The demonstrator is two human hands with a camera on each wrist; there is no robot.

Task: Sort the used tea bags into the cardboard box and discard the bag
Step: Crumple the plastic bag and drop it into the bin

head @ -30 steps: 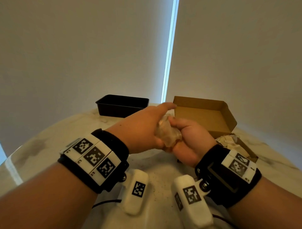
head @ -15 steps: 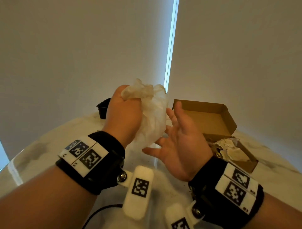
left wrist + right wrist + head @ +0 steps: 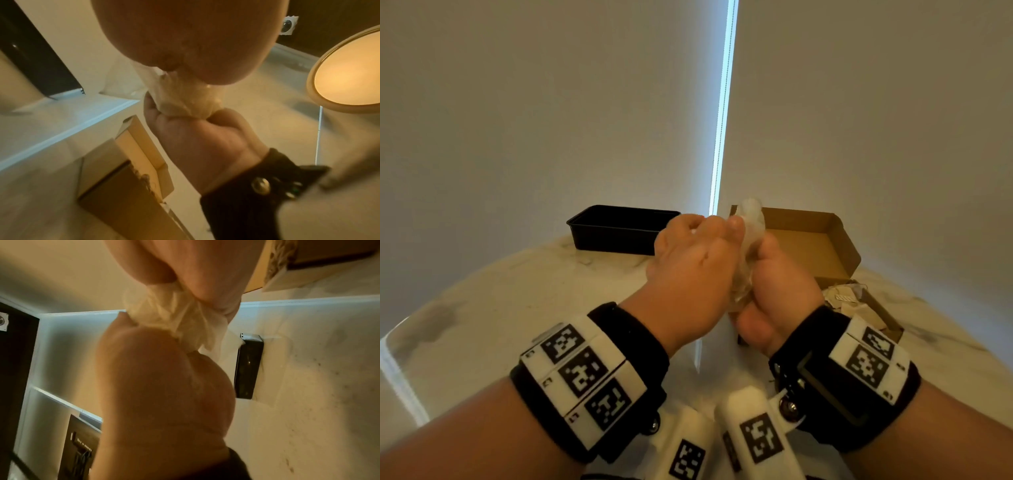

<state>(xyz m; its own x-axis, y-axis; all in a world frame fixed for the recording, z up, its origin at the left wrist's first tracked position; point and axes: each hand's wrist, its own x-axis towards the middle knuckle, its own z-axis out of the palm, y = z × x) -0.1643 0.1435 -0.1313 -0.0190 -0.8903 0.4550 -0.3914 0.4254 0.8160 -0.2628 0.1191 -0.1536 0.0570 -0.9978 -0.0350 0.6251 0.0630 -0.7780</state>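
Both hands squeeze a crumpled clear plastic bag (image 3: 750, 246) between them above the marble table (image 3: 517, 308). My left hand (image 3: 695, 270) curls around one end of the plastic bag (image 3: 180, 97), and my right hand (image 3: 777, 287) fists the other end of the plastic bag (image 3: 174, 316). The open cardboard box (image 3: 825, 246) stands just behind and right of the hands. Used tea bags (image 3: 849, 301) lie in its near compartment. The right hand (image 3: 201, 129) shows as a closed fist in the left wrist view.
A black plastic tray (image 3: 619, 229) sits at the back left of the table, close to the wall. A narrow strip of light (image 3: 722, 120) runs between two blinds behind the table. Wrist bands with markers cover both forearms.
Half a second ago the left hand held the bag up, loose and spread, with the right hand open beside it. Now both hands are lower and clench the bag into a tight wad.
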